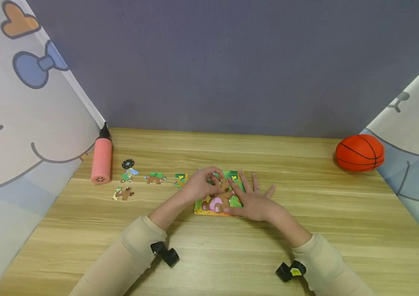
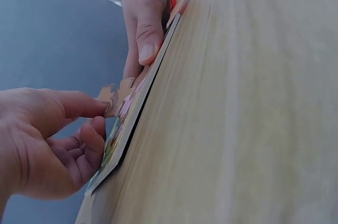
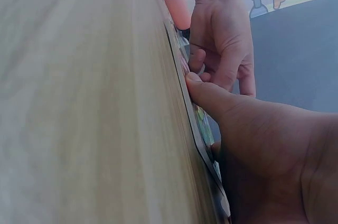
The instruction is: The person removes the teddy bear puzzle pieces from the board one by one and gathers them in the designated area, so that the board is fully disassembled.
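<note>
A jigsaw puzzle board (image 1: 199, 212) with a brown bear picture lies flat on the table. Over its upper left part, my left hand (image 1: 201, 186) pinches a puzzle piece (image 2: 107, 96) between thumb and index finger; the piece stands tilted up from the board in the left wrist view. The other fingers of that hand (image 2: 47, 139) are curled in. My right hand (image 1: 254, 204) rests on the board's right side with fingers spread, its thumb (image 3: 203, 87) pressing near the lower edge. Part of the picture is hidden under both hands.
Left of the board lie several loose puzzle pieces (image 1: 155, 178) and a black round chip (image 1: 128, 163). A pink bottle-shaped pump (image 1: 102, 160) with a black nozzle stands at the back left. A red basketball (image 1: 360, 153) sits at the back right, before the grey wall (image 1: 224, 70).
</note>
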`<state>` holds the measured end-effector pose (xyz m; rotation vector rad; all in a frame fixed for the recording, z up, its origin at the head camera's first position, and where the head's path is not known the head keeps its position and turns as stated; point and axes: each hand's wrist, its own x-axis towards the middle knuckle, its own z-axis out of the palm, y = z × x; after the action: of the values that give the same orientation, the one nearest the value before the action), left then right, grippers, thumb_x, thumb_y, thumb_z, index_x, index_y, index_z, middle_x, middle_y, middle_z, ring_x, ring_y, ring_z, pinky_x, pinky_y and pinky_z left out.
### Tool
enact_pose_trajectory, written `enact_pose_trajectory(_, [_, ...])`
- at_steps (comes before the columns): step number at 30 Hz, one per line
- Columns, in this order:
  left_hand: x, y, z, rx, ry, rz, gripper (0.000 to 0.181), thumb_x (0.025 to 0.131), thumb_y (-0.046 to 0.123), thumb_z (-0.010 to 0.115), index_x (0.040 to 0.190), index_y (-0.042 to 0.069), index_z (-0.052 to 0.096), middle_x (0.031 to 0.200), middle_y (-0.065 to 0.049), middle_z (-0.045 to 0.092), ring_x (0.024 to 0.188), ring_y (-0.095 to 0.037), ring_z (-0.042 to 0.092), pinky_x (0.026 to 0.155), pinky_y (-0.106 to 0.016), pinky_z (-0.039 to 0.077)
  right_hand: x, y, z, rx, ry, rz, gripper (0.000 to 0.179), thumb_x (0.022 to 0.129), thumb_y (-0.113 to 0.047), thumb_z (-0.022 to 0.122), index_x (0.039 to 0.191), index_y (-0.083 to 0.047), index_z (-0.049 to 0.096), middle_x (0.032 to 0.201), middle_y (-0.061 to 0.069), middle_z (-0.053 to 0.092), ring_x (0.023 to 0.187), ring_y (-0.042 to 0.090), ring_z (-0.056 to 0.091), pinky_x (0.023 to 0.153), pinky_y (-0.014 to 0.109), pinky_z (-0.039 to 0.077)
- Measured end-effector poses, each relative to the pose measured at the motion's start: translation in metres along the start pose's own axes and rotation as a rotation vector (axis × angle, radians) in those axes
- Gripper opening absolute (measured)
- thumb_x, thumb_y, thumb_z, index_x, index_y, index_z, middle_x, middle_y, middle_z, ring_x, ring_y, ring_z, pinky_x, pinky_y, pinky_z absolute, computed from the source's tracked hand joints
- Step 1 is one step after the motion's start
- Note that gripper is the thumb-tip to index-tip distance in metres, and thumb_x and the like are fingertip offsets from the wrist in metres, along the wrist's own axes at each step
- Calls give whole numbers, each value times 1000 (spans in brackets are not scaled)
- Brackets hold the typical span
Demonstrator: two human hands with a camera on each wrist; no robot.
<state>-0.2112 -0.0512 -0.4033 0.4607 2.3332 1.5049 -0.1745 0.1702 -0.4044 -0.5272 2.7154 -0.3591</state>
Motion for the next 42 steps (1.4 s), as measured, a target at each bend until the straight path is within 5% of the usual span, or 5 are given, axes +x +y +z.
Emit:
enact_pose_trajectory(12, [-1,-1,-4,-165,40,-11,22,96,6,70,117,11,68,96,-9,67,63,-18,59,47,-24,42,0,-1,-1,9,2,-6,97,91,-75,51,164,-31,6,167,8,-18,146,48,-21,88,90,-12])
enact_pose_trajectory(25, [-8,-9,-18,-291,118,-92,16,93,8,74,106,-1,73,89,-14,73,65,-16,64,54,-24,49,2,-1,0,10,-9,-1,97,91,-75,51,164,-31,5,167,8,-19,146,48,-22,88,89,-14])
enact_pose_trajectory(42, [-31,-24,-51,-315,169,-151,20,93,8,73,111,-2,74,97,-13,75,68,-13,66,53,-20,48,-1,0,0,18,-2,-9,98,90,-75,52,164,-29,6,167,9,-20,146,48,-22,87,89,-15])
